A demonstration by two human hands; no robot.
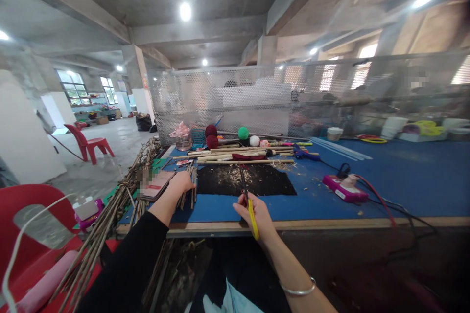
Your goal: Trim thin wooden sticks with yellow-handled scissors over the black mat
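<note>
Hands sit at the near edge of the blue table [404,176], one on each side of the black mat [220,183], which is strewn with pale wood shavings.

Beyond the mat's far left corner stands a clear jar [182,141] with something pink at its top; what it holds is too blurred to tell. Just right of the jar is a small teal basket [198,135], its contents hidden. Well beyond the mat's far right corner is a pale tub [334,133], and its inside cannot be seen.

Left of the mat, the left hand [182,182] has its fingers curled down over a bundle of thin sticks [191,190] lying at the table's left end. At the mat's near edge, the right hand [257,212] grips the yellow-handled scissors [250,210], whose dark blades point away onto the mat. Right of the mat lies a pink tool [345,190] with a cable.
</note>
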